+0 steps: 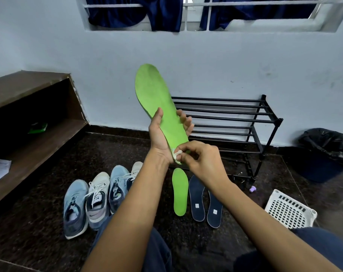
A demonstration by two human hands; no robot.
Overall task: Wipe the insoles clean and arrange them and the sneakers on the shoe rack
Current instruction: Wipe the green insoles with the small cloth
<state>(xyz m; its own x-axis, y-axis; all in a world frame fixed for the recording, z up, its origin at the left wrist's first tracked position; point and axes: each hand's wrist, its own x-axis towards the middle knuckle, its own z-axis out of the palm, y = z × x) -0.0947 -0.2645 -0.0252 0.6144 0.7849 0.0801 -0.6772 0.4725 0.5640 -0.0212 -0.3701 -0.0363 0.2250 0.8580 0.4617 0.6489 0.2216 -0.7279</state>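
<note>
Far left, a low wooden shelf [39, 134] runs along the wall, and four sneakers [97, 199] sit in a row on the floor just in front of it. The rightmost one is half hidden behind the person's arm.

Moving right, the left hand [163, 134] holds a green insole [157, 95] up on end. The thumb is on the front face and the fingers are curled round the back, gripping the lower half. The right hand [200, 157] is at the heel end, fingertips pinching a small white wad [176, 154] against the edge. Could be tissue or cloth, can't really tell from here.

Below that, on the floor, lie the other green insole [180, 191] and two dark blue insoles [196, 195], side by side. The black shoe rack [235, 116] stands against the far wall behind them, with a white basket [290, 211] on the near right.

So I'd say this is mid-wipe on the raised insole, working at the heel. The next move probably calls for dragging the wad up toward the toe. The thing looks floppy, so the left hand needs to brace it from behind. After that there are three more on the floor to do, and the racking isn't started yet.
</note>
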